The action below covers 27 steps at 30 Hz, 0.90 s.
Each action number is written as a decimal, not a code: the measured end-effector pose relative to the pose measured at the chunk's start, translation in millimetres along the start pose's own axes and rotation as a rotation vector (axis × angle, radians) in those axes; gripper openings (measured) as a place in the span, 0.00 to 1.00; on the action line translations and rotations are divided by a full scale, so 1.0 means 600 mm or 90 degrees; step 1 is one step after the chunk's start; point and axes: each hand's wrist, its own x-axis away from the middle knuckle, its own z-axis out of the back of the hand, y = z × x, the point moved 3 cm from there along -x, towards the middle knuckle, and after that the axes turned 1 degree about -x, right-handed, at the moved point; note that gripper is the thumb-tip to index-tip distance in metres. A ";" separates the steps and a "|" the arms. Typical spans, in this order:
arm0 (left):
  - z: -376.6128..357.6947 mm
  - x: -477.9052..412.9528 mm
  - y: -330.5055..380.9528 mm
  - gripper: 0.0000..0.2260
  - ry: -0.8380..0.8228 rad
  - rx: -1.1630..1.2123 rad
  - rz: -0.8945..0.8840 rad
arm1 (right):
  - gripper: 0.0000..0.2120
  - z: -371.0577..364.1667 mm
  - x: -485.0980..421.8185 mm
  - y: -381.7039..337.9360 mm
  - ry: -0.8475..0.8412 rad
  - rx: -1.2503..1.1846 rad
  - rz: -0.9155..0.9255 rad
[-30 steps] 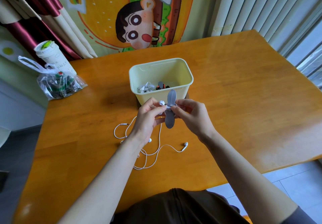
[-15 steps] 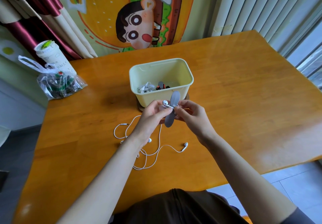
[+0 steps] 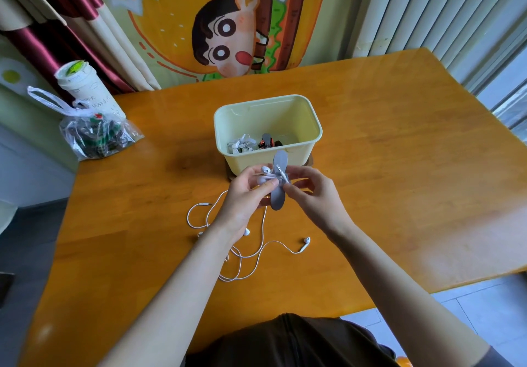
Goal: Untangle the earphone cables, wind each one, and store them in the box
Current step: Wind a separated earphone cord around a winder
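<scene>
Head view: a wound earphone bundle [image 3: 269,177] sits across a grey tie [image 3: 278,185], held in the air just in front of the box [image 3: 268,135]. Thin, limp cable like this likely springs loose, so the coil's middle is the place to pinch it. The left hand [image 3: 245,198] is closed on the bundle, thumb pressing it. The right hand [image 3: 312,192] pinches the tie and cable from the other side. A second earphone [image 3: 251,247] lies loose on the table [image 3: 399,167] beneath the left wrist. Two tied bundles already lie in the box.
</scene>
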 end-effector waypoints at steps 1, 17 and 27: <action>0.003 -0.003 0.000 0.12 0.002 0.010 0.002 | 0.15 -0.001 -0.004 -0.002 0.002 -0.006 0.006; 0.028 -0.034 -0.012 0.07 0.055 0.051 0.007 | 0.07 -0.027 -0.035 0.000 0.074 -0.003 0.051; 0.023 -0.031 -0.010 0.13 0.028 0.064 0.009 | 0.08 -0.024 -0.046 -0.002 0.062 0.031 0.033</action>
